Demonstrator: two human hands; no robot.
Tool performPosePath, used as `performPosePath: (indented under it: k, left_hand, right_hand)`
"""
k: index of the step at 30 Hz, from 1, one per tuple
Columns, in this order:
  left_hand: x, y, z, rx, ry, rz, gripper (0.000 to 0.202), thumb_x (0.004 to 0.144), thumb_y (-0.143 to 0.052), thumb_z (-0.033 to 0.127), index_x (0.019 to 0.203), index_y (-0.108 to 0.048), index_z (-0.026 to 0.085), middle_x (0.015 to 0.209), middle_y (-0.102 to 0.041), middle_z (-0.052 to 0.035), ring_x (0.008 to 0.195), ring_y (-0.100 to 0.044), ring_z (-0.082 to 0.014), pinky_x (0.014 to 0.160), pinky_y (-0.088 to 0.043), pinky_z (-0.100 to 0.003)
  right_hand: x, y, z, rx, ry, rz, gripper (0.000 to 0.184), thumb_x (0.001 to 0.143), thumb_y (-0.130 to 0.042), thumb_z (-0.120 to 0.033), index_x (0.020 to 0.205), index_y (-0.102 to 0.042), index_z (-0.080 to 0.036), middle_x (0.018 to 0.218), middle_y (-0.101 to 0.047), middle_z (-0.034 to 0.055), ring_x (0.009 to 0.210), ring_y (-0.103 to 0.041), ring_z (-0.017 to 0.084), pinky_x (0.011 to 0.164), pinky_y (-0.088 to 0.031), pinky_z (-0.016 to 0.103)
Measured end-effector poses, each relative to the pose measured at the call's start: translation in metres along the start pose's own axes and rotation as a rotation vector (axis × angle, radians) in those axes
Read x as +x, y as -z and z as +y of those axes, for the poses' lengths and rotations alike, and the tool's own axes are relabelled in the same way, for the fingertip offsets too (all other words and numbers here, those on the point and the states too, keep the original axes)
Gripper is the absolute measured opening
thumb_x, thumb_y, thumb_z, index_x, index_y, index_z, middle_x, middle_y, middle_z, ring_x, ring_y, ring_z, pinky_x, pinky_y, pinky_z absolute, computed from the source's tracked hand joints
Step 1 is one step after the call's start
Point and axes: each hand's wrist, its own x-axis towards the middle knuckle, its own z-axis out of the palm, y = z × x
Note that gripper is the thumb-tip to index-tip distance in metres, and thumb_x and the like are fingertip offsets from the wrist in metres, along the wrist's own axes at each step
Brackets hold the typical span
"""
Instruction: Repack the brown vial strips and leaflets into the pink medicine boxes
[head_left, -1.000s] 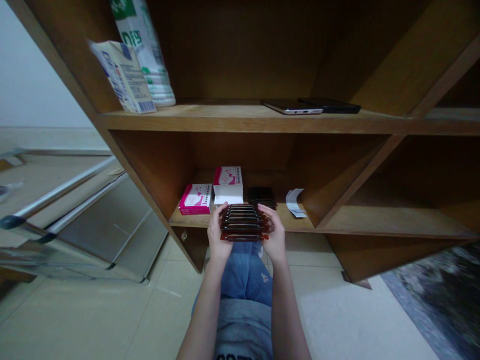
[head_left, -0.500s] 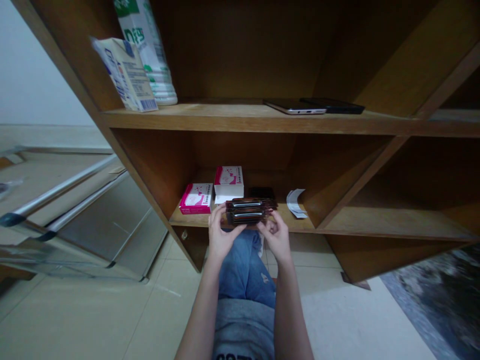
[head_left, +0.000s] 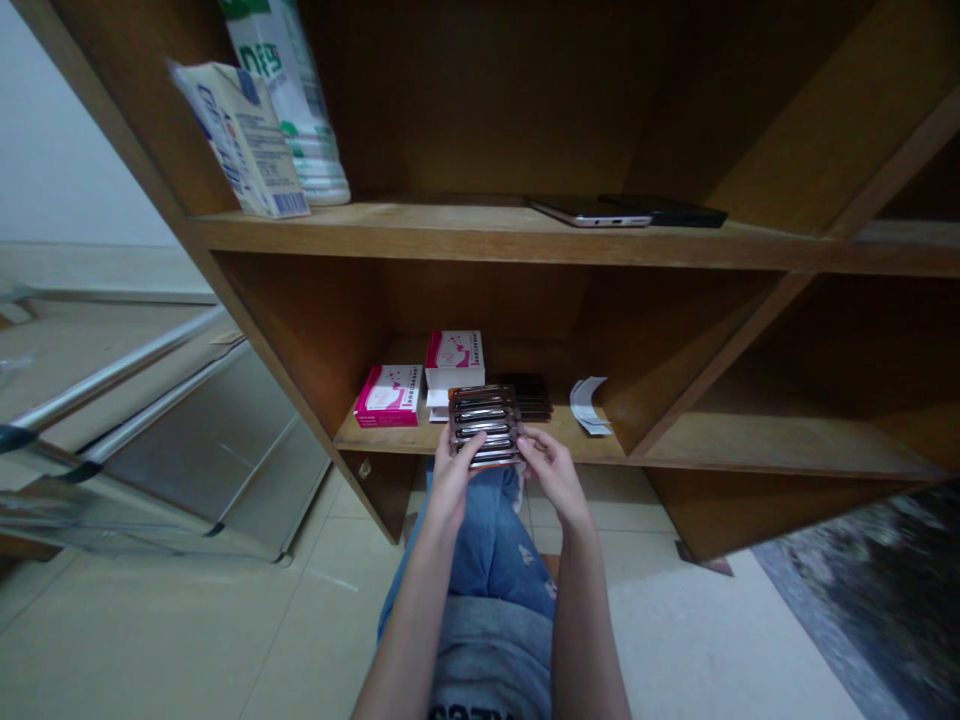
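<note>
Left hand [head_left: 451,478] holding a brown vial pack [head_left: 486,412], right hand [head_left: 553,470] pinching its right edge, pink-and-white boxes [head_left: 389,395] toward the lower shelf's [head_left: 562,436] left corner, curved white paper [head_left: 585,408] near its right, flat dark devices [head_left: 589,210] by the upper shelf's [head_left: 435,216] front edge, carton [head_left: 259,145] and bottle [head_left: 309,130] at its left

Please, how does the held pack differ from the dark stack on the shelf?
The held pack is in the left hand and right hand; the dark stack lies on the shelf. The held pack shows bright, glossy ridges; the dark stack looks duller and is partly hidden. Both look dark brown.
</note>
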Motion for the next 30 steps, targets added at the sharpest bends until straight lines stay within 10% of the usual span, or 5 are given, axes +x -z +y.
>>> performPosePath:
  k: [14, 21, 26, 30]
  left_hand:
    - [0.0, 0.006, 0.006, 0.017, 0.003, 0.008, 0.053, 0.066, -0.073, 0.031, 0.116, -0.054, 0.023, 0.115, -0.063, -0.0096, 0.093, -0.065, -0.0225, 0.067, -0.056, -0.03]
    - [-0.004, 0.006, 0.009, -0.029, 0.015, 0.007, 0.059, 0.063, -0.074, 0.029, 0.118, -0.053, 0.022, 0.113, -0.064, -0.0096, 0.092, -0.066, -0.0229, 0.068, -0.056, -0.031]
    - [-0.008, 0.005, 0.014, -0.026, 0.006, 0.007, 0.057, 0.063, -0.074, 0.03, 0.116, -0.054, 0.022, 0.112, -0.064, -0.0089, 0.091, -0.066, -0.0219, 0.068, -0.056, -0.03]
    - [-0.01, 0.006, 0.015, -0.01, -0.009, -0.004, 0.057, 0.064, -0.074, 0.032, 0.117, -0.053, 0.022, 0.11, -0.065, -0.009, 0.088, -0.066, -0.0211, 0.066, -0.055, -0.029]
  right_hand:
    - [0.0, 0.005, 0.003, -0.046, -0.074, -0.094, 0.046, 0.072, -0.063, -0.055, 0.1, -0.061, -0.018, 0.076, -0.062, 0.0011, 0.057, -0.055, 0.011, 0.053, -0.046, 0.024]
    - [0.013, 0.053, -0.008, -0.219, 0.009, -0.091, 0.057, 0.08, -0.055, -0.052, 0.126, -0.05, -0.018, 0.095, -0.066, 0.0079, 0.07, -0.061, 0.015, 0.067, -0.05, 0.032]
    - [0.051, 0.083, -0.041, -0.966, 0.276, 0.213, 0.04, 0.084, -0.051, -0.036, 0.118, -0.056, -0.015, 0.1, -0.065, 0.0119, 0.079, -0.061, 0.021, 0.073, -0.048, 0.036]
    - [0.075, 0.089, -0.071, -1.586, 0.38, 0.09, 0.033, 0.085, -0.045, -0.019, 0.115, -0.059, -0.015, 0.112, -0.06, 0.0144, 0.099, -0.057, 0.026, 0.075, -0.045, 0.033]
